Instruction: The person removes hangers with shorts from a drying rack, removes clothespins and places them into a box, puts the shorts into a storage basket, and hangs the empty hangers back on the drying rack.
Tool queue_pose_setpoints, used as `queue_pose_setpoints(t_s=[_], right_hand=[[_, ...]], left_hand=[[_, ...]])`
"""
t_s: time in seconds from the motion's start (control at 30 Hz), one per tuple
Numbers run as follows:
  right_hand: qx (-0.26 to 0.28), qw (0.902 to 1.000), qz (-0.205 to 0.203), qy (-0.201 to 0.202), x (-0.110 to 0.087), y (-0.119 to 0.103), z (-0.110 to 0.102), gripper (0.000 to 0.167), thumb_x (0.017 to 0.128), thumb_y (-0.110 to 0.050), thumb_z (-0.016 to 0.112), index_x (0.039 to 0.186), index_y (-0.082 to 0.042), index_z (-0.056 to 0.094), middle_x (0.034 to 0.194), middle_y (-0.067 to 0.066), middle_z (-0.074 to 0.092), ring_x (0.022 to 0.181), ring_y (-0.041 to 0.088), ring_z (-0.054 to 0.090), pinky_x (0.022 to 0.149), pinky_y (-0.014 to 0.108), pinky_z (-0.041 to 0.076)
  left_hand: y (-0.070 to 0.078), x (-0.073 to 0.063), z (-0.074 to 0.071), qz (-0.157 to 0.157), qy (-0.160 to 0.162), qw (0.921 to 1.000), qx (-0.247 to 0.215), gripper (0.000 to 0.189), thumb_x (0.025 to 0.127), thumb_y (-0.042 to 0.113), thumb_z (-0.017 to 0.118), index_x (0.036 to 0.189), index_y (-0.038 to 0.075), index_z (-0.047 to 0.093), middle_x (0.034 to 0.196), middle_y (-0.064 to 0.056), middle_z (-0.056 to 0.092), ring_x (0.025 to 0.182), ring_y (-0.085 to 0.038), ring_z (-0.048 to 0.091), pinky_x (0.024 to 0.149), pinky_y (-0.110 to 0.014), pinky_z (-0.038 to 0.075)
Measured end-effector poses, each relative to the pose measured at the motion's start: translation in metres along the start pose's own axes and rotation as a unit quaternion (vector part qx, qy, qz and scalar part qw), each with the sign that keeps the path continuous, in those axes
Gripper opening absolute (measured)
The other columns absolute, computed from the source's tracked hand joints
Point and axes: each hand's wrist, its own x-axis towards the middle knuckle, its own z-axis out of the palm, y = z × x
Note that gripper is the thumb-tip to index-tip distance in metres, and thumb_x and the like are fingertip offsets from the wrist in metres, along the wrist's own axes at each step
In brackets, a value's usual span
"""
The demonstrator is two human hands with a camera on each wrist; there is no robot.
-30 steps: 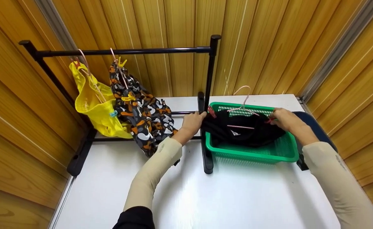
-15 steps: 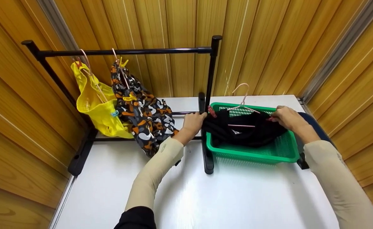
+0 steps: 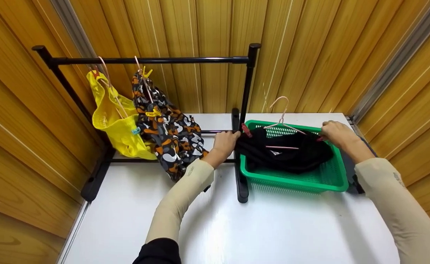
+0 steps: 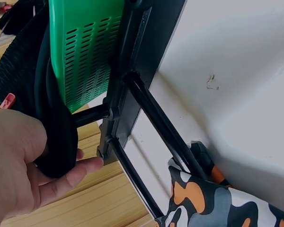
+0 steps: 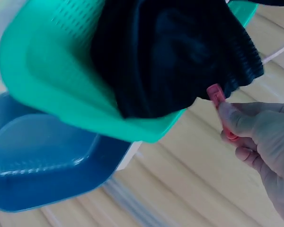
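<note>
A black garment [image 3: 288,161] with a gathered edge hangs on a pink wire hanger [image 3: 281,121] over a green basket [image 3: 295,181]. My left hand [image 3: 225,143] holds the garment's left end, thumb on one side and fingers behind, as the left wrist view shows. Near it a red clothespin [image 3: 246,130] grips the garment. On the far side my right hand [image 3: 336,134] pinches a second red clothespin [image 5: 220,106] between thumb and fingers. The tip of this clothespin meets the garment's edge; whether it clamps the cloth I cannot tell.
Left of the basket stands a black rack [image 3: 149,60]. Yellow shorts [image 3: 119,132] and a camouflage-print garment [image 3: 171,135] hang from it on pink hangers, with clothespins. A blue tub [image 5: 47,156] sits beside the basket, on the white table [image 3: 273,231]. Wood-patterned walls enclose the area.
My right hand has shifted slightly right with its clothespin. The left hand keeps its hold on the garment. The whole head view has drifted a little.
</note>
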Motion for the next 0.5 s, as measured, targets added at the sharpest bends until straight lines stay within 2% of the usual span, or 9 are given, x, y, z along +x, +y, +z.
queue_pose_setpoints(t_s=[0.13, 0.2, 0.33, 0.43, 0.47, 0.5], right_hand=[[0.024, 0.9993, 0.03, 0.002, -0.008, 0.013, 0.002, 0.005, 0.084, -0.004, 0.078, 0.08, -0.001, 0.074, 0.08, 0.016, 0.065, 0.075, 0.039, 0.066, 0.065, 0.053, 0.054], [0.033, 0.9989, 0.034, 0.002, -0.011, 0.018, 0.005, 0.001, 0.084, 0.0, 0.076, 0.084, -0.001, 0.076, 0.08, 0.016, 0.066, 0.075, 0.039, 0.066, 0.066, 0.053, 0.054], [0.028, 0.9991, 0.031, 0.002, -0.013, 0.024, 0.009, 0.003, 0.081, 0.0, 0.076, 0.083, 0.0, 0.074, 0.079, 0.017, 0.066, 0.07, 0.038, 0.064, 0.062, 0.049, 0.052], [0.014, 0.9996, 0.024, 0.01, -0.009, 0.065, 0.045, 0.006, 0.082, 0.0, 0.076, 0.079, -0.001, 0.07, 0.079, 0.016, 0.064, 0.07, 0.034, 0.062, 0.06, 0.044, 0.051], [0.078, 0.9962, -0.026, 0.031, -0.006, 0.099, 0.075, 0.003, 0.086, -0.001, 0.073, 0.087, -0.004, 0.073, 0.087, 0.009, 0.069, 0.077, 0.029, 0.066, 0.061, 0.035, 0.052], [0.147, 0.9868, -0.046, 0.049, -0.005, 0.131, 0.104, 0.005, 0.088, -0.002, 0.072, 0.088, -0.007, 0.074, 0.086, 0.002, 0.069, 0.077, 0.02, 0.067, 0.06, 0.027, 0.05]], left_hand=[[0.0, 0.002, 0.0, -0.004, -0.009, 1.0, -0.002, 0.016, 0.1, 0.016, 0.051, 0.104, 0.017, 0.066, 0.096, -0.009, 0.078, 0.085, -0.03, 0.074, 0.068, -0.042, 0.061], [-0.001, 0.003, 0.0, -0.005, -0.014, 0.9999, -0.002, 0.016, 0.1, 0.016, 0.051, 0.105, 0.016, 0.066, 0.097, -0.009, 0.078, 0.086, -0.03, 0.074, 0.068, -0.043, 0.061], [-0.002, 0.005, 0.0, -0.005, -0.014, 0.9999, -0.007, 0.017, 0.1, 0.016, 0.051, 0.105, 0.016, 0.067, 0.098, -0.01, 0.078, 0.087, -0.03, 0.075, 0.069, -0.043, 0.061], [-0.002, 0.006, -0.001, -0.008, -0.005, 0.9999, -0.008, 0.016, 0.099, 0.016, 0.052, 0.103, 0.016, 0.067, 0.096, -0.009, 0.078, 0.085, -0.03, 0.075, 0.068, -0.043, 0.061], [-0.002, 0.006, -0.001, -0.008, -0.002, 0.9999, -0.006, 0.016, 0.099, 0.016, 0.052, 0.103, 0.017, 0.067, 0.095, -0.009, 0.078, 0.085, -0.029, 0.075, 0.067, -0.042, 0.061], [-0.002, 0.007, -0.001, -0.009, 0.0, 0.9999, -0.005, 0.016, 0.099, 0.016, 0.052, 0.102, 0.017, 0.067, 0.095, -0.009, 0.078, 0.084, -0.029, 0.075, 0.067, -0.042, 0.061]])
